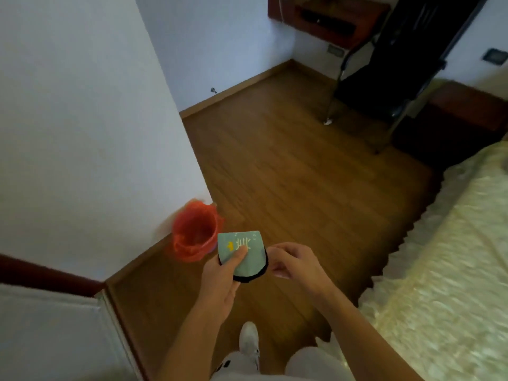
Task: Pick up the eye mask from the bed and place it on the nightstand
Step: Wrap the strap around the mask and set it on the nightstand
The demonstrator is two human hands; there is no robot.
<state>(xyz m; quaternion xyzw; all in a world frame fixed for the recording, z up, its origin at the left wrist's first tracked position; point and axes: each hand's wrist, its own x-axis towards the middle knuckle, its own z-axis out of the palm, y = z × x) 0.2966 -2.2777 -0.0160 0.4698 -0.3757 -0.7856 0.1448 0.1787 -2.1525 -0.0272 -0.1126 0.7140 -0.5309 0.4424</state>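
The eye mask (253, 257) is pale teal with a yellow mark, white lettering and a black edge, folded over. My left hand (224, 279) grips it from below, thumb pressed on its front, above the wooden floor. My right hand (295, 264) hovers just right of the mask with fingers curled by its black edge; whether it touches the mask is unclear. The bed (445, 270), covered with a cream quilted spread, runs along the right. A dark reddish-brown nightstand (467, 105) stands at the far right beside the bed's head.
An orange bin (195, 235) with a red bag stands against the white wall corner on the left. A black metal-legged chair (384, 86) stands far ahead by the nightstand. A wall-mounted wooden shelf (327, 17) hangs at the top. My white shoe (248, 342) is on the floor (302, 174).
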